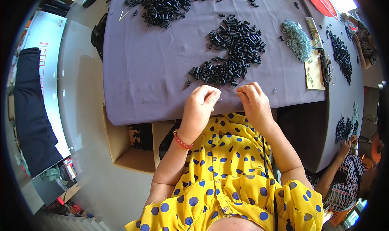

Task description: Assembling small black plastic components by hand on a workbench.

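Observation:
My left hand, with a red bead bracelet on its wrist, is closed in a pinch over the near edge of the purple-grey cloth. A tiny pale, thin piece shows by its fingertips, too small to name. Apart from it, to the right, my right hand is also pinched, and whatever it holds is hidden. Just beyond both hands lies a heap of small black tube-shaped parts. Farther right on the cloth sits a tangled pile of fine silver wire-like pieces.
A larger heap of black parts covers the far side. Eyeglasses and a yellowish card lie at the right. An open cardboard box stands below the table's left front. Other people sit along the right side, one with a hand near black parts.

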Demonstrator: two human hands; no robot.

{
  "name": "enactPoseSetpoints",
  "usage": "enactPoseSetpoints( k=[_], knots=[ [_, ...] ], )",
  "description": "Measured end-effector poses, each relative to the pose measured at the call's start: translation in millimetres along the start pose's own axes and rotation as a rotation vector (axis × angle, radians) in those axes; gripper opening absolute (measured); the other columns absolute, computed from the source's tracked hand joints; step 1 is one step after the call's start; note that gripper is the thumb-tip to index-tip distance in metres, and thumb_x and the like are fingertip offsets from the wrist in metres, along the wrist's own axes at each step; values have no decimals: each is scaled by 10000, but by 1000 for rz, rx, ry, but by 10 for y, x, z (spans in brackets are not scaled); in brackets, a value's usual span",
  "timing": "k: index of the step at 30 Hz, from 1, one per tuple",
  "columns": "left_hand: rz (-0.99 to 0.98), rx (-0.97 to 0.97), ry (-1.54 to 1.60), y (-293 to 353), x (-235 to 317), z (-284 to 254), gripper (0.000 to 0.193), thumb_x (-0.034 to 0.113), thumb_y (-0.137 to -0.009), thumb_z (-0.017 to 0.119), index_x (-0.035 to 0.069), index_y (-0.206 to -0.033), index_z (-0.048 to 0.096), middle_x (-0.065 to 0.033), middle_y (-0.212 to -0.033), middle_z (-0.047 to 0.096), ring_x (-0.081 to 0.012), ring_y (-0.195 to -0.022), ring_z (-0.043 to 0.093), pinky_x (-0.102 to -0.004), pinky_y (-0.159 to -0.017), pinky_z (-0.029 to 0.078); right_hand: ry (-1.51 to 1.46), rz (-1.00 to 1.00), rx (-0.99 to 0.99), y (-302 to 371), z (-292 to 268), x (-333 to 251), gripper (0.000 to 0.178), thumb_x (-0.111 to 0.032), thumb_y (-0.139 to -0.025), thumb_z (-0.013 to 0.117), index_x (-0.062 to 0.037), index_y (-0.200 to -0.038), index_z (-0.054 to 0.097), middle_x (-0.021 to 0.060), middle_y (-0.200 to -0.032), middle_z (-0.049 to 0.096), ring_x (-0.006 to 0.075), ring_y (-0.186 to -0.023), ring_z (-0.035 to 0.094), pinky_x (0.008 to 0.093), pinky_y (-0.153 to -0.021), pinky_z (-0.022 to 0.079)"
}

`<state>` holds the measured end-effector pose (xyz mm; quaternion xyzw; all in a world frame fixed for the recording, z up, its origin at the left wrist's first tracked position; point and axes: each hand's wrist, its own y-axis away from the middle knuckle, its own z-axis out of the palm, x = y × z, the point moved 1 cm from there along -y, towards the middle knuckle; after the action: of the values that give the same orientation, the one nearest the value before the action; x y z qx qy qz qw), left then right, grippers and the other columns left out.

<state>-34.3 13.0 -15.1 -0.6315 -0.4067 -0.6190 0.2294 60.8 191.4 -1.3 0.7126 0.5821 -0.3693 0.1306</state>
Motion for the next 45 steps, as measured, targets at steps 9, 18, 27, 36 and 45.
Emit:
enactPoseSetpoints(
  k=[9,18,27,36,45],
  knots=[
    [-164,-24,229,67,39,-184,228,204,-1069,592,13,-1173,662,-43,-985,656,-75,-789,613,-225,-680,540,157,-72,-33,44,-23,-18,278,26,-847,696,-40,-1116,706,104,-926,627,285,-789,668,362,-684,574],
    [-336,-118,878,121,-44,-213,282,216,-1064,582,2,-1239,639,-84,-1047,698,-126,-877,700,-223,-726,591,201,-413,-265,-49,172,-115,327,-68,-798,702,-52,-1123,673,80,-1003,604,266,-923,643,377,-847,523],
    [-323,-272,1268,146,-135,-155,299,192,-1040,621,13,-1277,650,-44,-1031,651,-118,-878,599,-233,-724,508,-302,16,-139,-89,48,-191,146,41,-869,704,-20,-994,657,96,-865,636,226,-720,672,307,-635,541],
    [-386,-237,1378,128,-166,-23,263,104,-997,671,56,-1254,645,-77,-1118,672,-178,-999,685,-260,-796,601,-863,462,-94,-19,-4,-214,79,43,-956,673,-2,-1021,667,13,-938,644,74,-844,642,229,-768,554],
    [-118,-83,900,158,-152,69,182,87,-982,698,68,-1154,642,-35,-1092,684,-139,-1022,696,-263,-878,599,-813,390,-155,-22,24,-250,196,56,-965,656,-19,-1146,637,-15,-990,638,60,-899,610,217,-807,514]
  ],
)
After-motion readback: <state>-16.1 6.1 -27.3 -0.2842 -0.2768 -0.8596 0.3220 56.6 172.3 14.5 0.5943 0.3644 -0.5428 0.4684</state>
